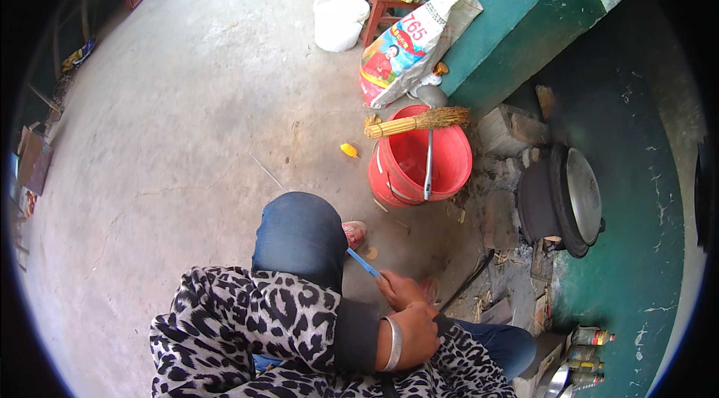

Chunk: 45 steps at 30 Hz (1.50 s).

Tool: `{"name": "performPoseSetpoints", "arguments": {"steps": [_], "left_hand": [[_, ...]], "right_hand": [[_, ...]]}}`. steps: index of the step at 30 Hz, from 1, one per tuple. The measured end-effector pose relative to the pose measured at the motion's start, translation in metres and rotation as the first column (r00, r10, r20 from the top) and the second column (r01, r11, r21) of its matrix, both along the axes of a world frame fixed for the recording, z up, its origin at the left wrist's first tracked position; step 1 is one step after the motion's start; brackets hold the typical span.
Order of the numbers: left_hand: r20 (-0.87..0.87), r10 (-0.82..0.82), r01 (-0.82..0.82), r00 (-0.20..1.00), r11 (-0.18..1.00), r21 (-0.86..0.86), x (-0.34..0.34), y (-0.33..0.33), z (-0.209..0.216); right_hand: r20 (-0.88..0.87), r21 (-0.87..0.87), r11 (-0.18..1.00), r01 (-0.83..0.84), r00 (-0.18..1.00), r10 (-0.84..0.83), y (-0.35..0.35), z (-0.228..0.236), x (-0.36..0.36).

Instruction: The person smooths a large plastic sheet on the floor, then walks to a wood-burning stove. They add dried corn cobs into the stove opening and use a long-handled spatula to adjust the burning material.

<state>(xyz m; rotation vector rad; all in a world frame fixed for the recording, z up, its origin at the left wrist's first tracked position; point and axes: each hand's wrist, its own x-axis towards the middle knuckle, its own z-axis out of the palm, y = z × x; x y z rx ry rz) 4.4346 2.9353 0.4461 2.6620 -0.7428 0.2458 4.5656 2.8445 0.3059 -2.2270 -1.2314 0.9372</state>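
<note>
My right hand (401, 290) is closed round one end of a slim, flat blue strip (362, 262), which points up and left past my knee. I cannot make out what kind of tool the strip is. My left hand (416, 332), with a silver bracelet (394, 343) at its wrist, lies across my right wrist. Its fingers are curled at the dark cuff of the right sleeve (445, 324). Ahead of my hands stands a red bucket (383, 173). A straw hand broom (410, 125) and a metal-coloured rod (428, 166) rest on the bucket's rim.
A wide black pot (543, 196) with a grey lid (584, 197) stands on a brick stove at the right. Beyond the bucket are a printed sack (389, 68), a white pail (338, 23) and a small stool (378, 0). Several bottles (588, 336) lie at lower right.
</note>
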Motion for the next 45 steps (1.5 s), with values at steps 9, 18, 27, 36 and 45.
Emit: {"name": "performPoseSetpoints", "arguments": {"steps": [9, 18, 27, 36, 45], "left_hand": [[-0.098, -0.028, 0.028, 0.995, 1.000, -0.001, 0.003, -0.014, -0.008], [-0.119, -0.120, 0.118, 0.986, 0.993, -0.029, 0.024, -0.034, -0.006], [-0.072, -0.215, 0.200, 0.974, 0.964, -0.173, 0.025, -0.047, -0.004], [-0.058, -0.156, 0.140, 0.986, 0.966, -0.218, 0.013, -0.022, 0.008], [-0.041, -0.126, 0.113, 0.991, 0.968, -0.224, 0.017, -0.022, 0.008]], "right_hand": [[0.029, 0.167, 0.977, 0.135, 0.989, -0.142, -0.001, 0.044, 0.015], [-0.130, 0.422, 0.885, 0.196, 0.979, -0.155, -0.003, 0.083, 0.010], [-0.291, 0.453, 0.846, 0.283, 0.943, -0.160, 0.007, 0.136, 0.005], [-0.300, 0.604, 0.727, 0.327, 0.938, -0.172, 0.029, 0.153, -0.001], [-0.286, 0.753, 0.560, 0.346, 0.938, -0.195, 0.023, 0.183, 0.011]]}}
